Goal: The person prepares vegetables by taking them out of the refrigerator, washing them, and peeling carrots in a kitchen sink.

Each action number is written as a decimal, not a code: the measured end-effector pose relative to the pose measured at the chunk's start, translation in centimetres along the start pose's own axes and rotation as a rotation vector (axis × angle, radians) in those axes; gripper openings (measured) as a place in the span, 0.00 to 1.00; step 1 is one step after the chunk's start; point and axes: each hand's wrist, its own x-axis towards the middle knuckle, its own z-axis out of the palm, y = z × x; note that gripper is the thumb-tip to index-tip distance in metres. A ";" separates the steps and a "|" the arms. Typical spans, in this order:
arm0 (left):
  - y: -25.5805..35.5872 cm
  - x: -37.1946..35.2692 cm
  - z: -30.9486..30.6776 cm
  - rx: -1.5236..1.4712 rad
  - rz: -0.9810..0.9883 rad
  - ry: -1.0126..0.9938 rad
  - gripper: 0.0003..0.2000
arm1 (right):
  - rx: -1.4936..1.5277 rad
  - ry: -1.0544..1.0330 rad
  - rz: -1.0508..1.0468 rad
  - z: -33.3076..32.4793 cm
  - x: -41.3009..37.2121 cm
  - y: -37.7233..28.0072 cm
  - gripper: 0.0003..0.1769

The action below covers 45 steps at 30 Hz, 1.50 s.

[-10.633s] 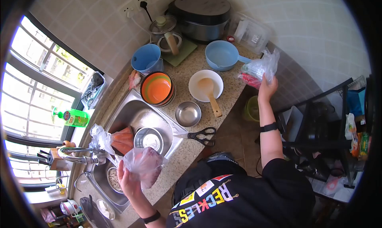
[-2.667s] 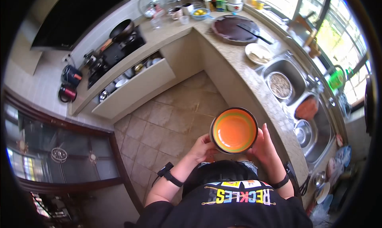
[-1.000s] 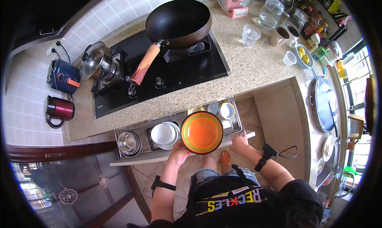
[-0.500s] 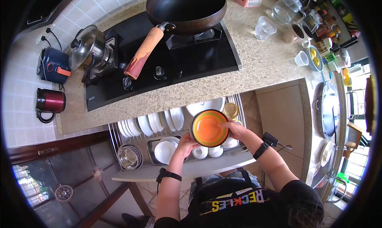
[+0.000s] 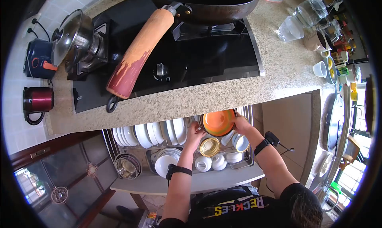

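Note:
Both my hands grip an orange bowl (image 5: 218,122) with a green band and a dark rim, low over the back of the pulled-out dish drawer. My left hand (image 5: 194,135) is closed on its left edge, and my right hand (image 5: 241,125) pinches the right rim. The bowl's far edge reaches the front of the countertop. Just in front of it lies a gold-rimmed bowl (image 5: 209,147). White plates (image 5: 144,135) stand on edge in the rack left of my left hand. Small white bowls (image 5: 219,162) sit nearer to me.
Stacked white bowls (image 5: 165,165) and steel bowls (image 5: 127,167) fill the drawer's front left. Above on the counter (image 5: 223,93), a black wok (image 5: 223,13) rests on the stove, its wooden handle (image 5: 137,52) pointing toward me. A lidded pot (image 5: 75,39) stands on the left burner.
My hands have moved the orange bowl away from me, toward the drawer's back, and tilted it. The gold-rimmed bowl and small white bowls are now more exposed. The view has shifted closer.

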 end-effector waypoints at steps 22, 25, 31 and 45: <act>-1.5 -1.4 -0.1 -0.102 -0.203 0.129 0.24 | 0.017 0.153 -0.272 3.4 0.4 0.8 0.30; -1.1 -4.0 0.3 -0.054 -0.200 0.137 0.20 | -0.164 0.357 -0.156 3.2 -3.2 0.5 0.35; 1.6 -9.9 4.3 0.361 0.405 0.180 0.14 | -0.853 0.388 -0.632 0.7 -14.4 3.4 0.29; -7.4 -26.2 18.0 0.638 0.276 -0.548 0.08 | -1.133 0.570 -0.520 -8.7 -46.2 23.2 0.18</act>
